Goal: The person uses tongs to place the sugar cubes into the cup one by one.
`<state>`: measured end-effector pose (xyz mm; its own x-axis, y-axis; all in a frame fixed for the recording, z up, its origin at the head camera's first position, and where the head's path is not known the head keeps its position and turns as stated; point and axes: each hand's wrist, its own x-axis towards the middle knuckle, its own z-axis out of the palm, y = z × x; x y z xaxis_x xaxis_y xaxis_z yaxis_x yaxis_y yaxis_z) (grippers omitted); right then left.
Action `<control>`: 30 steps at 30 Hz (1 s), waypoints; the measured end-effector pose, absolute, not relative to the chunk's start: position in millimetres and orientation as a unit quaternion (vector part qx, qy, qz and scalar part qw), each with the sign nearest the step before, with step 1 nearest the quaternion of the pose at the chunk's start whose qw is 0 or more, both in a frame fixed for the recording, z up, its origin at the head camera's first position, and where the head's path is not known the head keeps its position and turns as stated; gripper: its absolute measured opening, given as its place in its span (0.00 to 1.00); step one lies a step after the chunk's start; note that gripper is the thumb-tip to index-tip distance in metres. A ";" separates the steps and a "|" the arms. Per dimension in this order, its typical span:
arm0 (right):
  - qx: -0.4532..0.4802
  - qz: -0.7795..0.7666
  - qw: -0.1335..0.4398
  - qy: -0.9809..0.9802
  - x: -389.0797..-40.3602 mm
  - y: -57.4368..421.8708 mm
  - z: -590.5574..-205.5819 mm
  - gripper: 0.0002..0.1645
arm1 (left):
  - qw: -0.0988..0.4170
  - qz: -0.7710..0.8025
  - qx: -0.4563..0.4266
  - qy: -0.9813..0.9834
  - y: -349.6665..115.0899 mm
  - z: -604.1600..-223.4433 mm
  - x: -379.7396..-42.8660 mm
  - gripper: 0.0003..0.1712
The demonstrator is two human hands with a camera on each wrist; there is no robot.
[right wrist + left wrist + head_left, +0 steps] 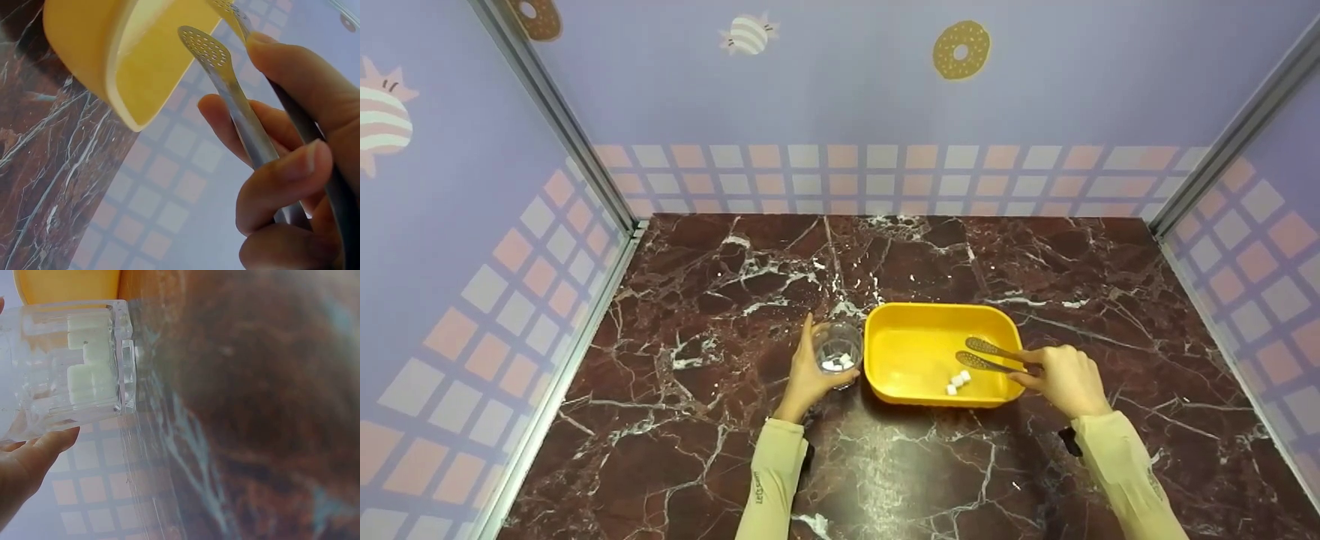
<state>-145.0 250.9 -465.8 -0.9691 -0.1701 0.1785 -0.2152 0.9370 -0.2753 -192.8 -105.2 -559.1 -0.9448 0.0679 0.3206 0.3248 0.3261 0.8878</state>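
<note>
My left hand [808, 373] holds a clear glass [840, 341] upright on the marbled table, thumb and fingers around its sides. Several white cubes [93, 371] lie in the bottom of this glass. My right hand [1066, 375] grips metal tongs [990, 360] with perforated, spoon-like tips; in the right wrist view the tong arms [244, 121] are spread apart with nothing between the tips. The tips hang over the yellow basin [915, 309], just right of the glass. Inside the basin, 3 white cubes [957, 381] lie near its front side, below and left of the tong tips.
White crumbs [874, 283] are scattered on the dark red marbled table [697, 450] behind the glass and basin. Purple panels with pink and white squares [840, 180] enclose the table at the back and both sides, with metal posts [615, 202] at the corners.
</note>
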 end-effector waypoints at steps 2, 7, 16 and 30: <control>0.095 0.143 0.067 -0.983 -144.4 252.0 -466.3 0.19 | 0.110 -0.567 -0.120 -0.808 -104.9 -558.2 -192.8 0.68; 0.101 0.128 0.059 -0.985 -144.8 252.5 -468.2 0.19 | 0.106 -0.563 -0.114 -0.811 -105.1 -557.9 -192.6 0.68; 0.119 0.101 0.053 -0.986 -147.9 250.3 -473.3 0.17 | 0.110 -0.568 -0.124 -0.806 -105.1 -559.2 -192.4 0.67; 0.122 0.109 0.027 -0.986 -149.8 245.2 -469.6 0.09 | 0.113 -0.573 -0.129 -0.801 -101.4 -537.1 -182.2 0.66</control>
<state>-149.8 245.2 -469.6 -0.9687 -0.2349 0.0798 -0.2467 0.9465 -0.2081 -182.2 -101.4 -537.1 -0.9416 0.0770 0.3278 0.3351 0.3100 0.8897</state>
